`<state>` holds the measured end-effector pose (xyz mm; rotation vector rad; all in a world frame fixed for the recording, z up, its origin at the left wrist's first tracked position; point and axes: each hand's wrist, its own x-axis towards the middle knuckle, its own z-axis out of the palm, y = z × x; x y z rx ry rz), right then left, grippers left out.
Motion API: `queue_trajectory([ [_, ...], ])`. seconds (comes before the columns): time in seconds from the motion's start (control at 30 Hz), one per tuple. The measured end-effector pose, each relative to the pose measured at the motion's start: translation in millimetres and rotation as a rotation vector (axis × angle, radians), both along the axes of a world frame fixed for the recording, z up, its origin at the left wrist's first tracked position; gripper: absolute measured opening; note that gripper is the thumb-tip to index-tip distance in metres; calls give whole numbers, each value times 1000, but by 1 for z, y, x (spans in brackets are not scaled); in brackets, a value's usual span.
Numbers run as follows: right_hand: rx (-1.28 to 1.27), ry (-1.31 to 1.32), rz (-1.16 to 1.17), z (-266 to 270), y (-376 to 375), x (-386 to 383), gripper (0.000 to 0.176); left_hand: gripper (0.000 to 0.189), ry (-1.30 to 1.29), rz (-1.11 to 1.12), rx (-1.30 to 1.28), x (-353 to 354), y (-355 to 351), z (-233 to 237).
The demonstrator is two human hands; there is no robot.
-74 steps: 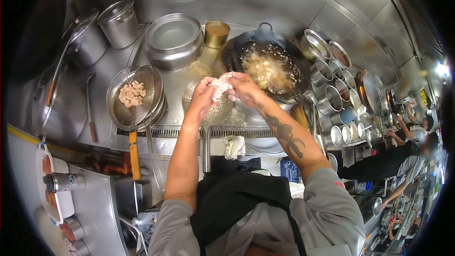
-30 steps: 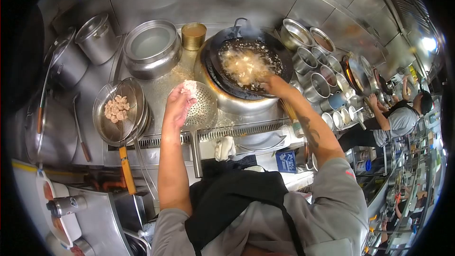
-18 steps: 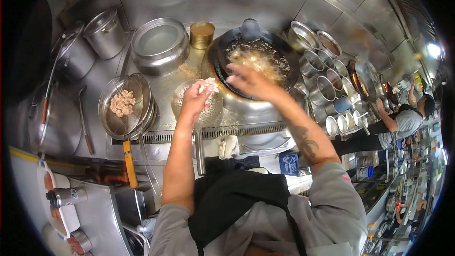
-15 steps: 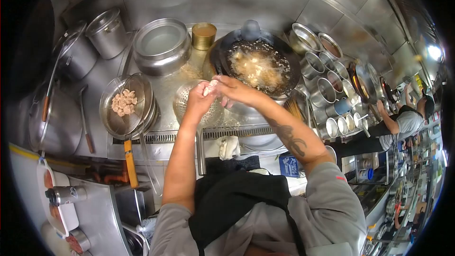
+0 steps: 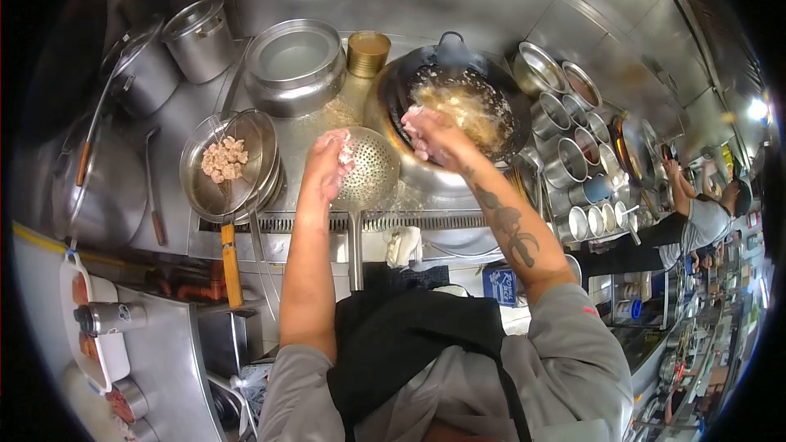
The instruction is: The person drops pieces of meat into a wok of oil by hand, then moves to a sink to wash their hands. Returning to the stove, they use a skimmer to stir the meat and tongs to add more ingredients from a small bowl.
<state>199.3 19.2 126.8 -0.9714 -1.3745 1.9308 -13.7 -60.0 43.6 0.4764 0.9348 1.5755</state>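
My left hand (image 5: pixel 327 165) is closed over the left edge of a perforated steel strainer ladle (image 5: pixel 370 168), with pale, coated food pieces (image 5: pixel 347 150) showing at its fingers. Fingers curled, my right hand (image 5: pixel 435 136) hangs over the near left rim of a black wok (image 5: pixel 516 106). Whatever it may hold is hidden. Oil bubbles hard in the wok around pale frying pieces (image 5: pixel 471 110). Left of my hands, light brown chunks (image 5: pixel 223 160) lie in a wire-mesh strainer with a wooden handle (image 5: pixel 232 266).
Behind the strainers stands a wide steel pot (image 5: pixel 295 86) of liquid, beside a gold tin (image 5: pixel 368 53). Steel pots and bowls (image 5: pixel 565 162) crowd the right side. A white cloth (image 5: pixel 404 246) lies at the front edge. Another person (image 5: pixel 708 221) stands far right.
My hands have parted. The right one has moved right to the wok's rim, while the left one has shifted slightly left, still with pale food in it.
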Motion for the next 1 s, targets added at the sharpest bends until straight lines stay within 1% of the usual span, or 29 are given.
queue_trajectory([
  [0.03, 108, 95, 81, 1, 4, 11, 15, 20, 46, 40, -31, 1, 0, 1],
  [0.07, 249, 1, 92, 6, 6, 25, 17, 22, -51, -7, -1, -5, 3, -10],
  [0.1, 391, -98, 104, 25, 1, 37, 20, 24, -150, -55, 30, -15, 9, -30],
  [0.13, 532, -200, 119, 37, 0, 50, 22, 26, -251, -101, 61, -12, 10, -26],
  [0.17, 598, -278, 136, 41, 3, 66, 21, 31, -278, -45, 61, -9, 3, -24],
  [0.27, 621, -246, 69, 46, 8, 99, 17, 33, -160, 37, 57, 4, 0, -15],
  [0.3, 680, -212, 21, 18, 31, 119, 16, 33, -174, 28, 79, 8, -3, -9],
  [0.4, 956, -886, 120, -12, 78, 179, 17, 34, -61, -14, 106, 19, -3, -17],
  [0.47, 1035, -1133, 137, -62, 125, 228, 17, 27, -41, 46, -7, 37, -2, -12],
  [0.5, 1073, -1254, 147, -64, 130, 235, 17, 24, -30, 80, -65, 46, -2, -10],
  [0.57, 1263, -1160, -86, -60, 146, 254, 19, 22, -81, 79, -60, 60, -4, -16],
  [0.6, 1346, -1104, -199, -45, 144, 257, 19, 21, -109, 81, -63, 67, -5, -20],
  [0.67, 1509, -793, -177, 5, 126, 237, 22, 20, -134, 106, -12, 85, -9, -24],
  [0.7, 1577, -698, -171, 24, 115, 223, 25, 20, -132, 136, 4, 98, -11, -19],
  [0.73, 1507, -643, -90, 41, 102, 206, 26, 20, -129, 171, 26, 107, -10, -15],
  [0.77, 1434, -589, -7, 54, 87, 190, 27, 23, -85, 136, 23, 112, -6, -18],
  [0.8, 1359, -538, 73, 55, 76, 174, 29, 25, -28, 111, 18, 119, -4, -14],
  [0.87, 1163, -403, 271, 39, 62, 141, 33, 27, 79, 48, 10, 136, -1, 2],
  [0.93, 689, -447, 389, 23, 47, 105, 38, 27, 151, 6, 14, 149, 0, 12],
  [1.0, 368, -347, 483, 0, 39, 81, 36, 27, 274, -24, 38, 159, 3, 19],
])
